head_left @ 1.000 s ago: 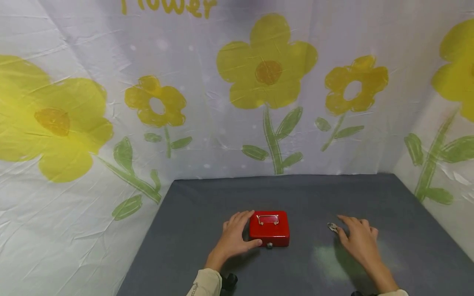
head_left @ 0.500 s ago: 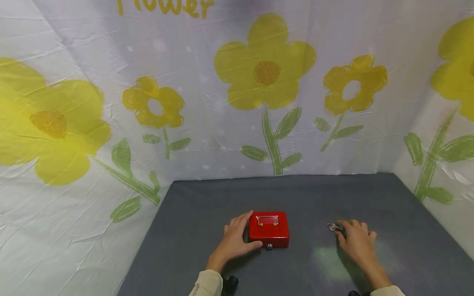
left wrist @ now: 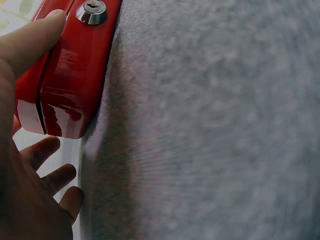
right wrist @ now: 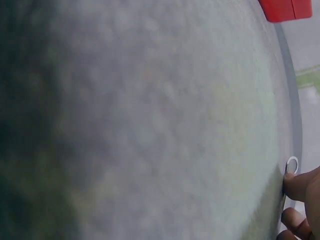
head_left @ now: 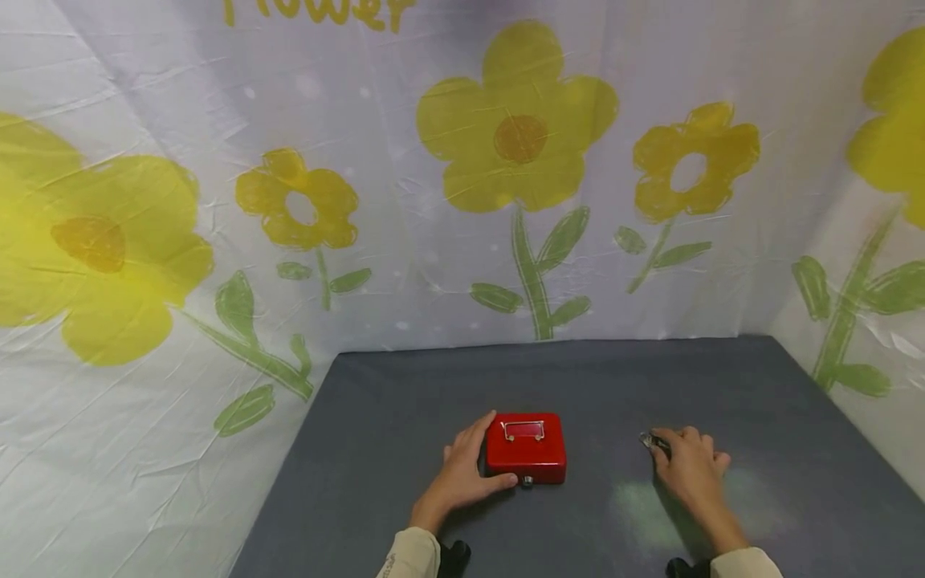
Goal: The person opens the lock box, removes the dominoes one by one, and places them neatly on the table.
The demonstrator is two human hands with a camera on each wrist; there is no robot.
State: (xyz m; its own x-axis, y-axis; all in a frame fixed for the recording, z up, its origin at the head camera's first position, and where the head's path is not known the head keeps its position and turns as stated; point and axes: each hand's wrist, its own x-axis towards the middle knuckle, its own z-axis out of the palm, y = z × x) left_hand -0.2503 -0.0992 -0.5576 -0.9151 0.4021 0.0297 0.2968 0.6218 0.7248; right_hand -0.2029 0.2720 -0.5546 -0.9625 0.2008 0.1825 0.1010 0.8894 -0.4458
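Observation:
A small red cash box (head_left: 538,453) with a folding metal handle on its lid stands on the dark grey table. My left hand (head_left: 462,468) holds it from the left, thumb on the front beside the silver lock (left wrist: 92,11) and index finger at the back corner. The other left fingers (left wrist: 61,176) are spread off the box's side in the left wrist view. To the right, my right hand (head_left: 690,466) pinches a small bunch of metal keys (head_left: 645,439) between thumb and fingers. In the right wrist view a metal ring (right wrist: 292,158) sticks out past the thumb.
The grey-covered table (head_left: 405,385) runs back to a white cloth backdrop (head_left: 419,265) printed with yellow flowers. More of this cloth hangs at the left and right sides. A black wrist mount (head_left: 455,557) sits by the left sleeve.
My right fingers have closed on the keys, which lay at the fingertips before, and the hand has shifted slightly left. The left hand and cash box stay nearly as they were.

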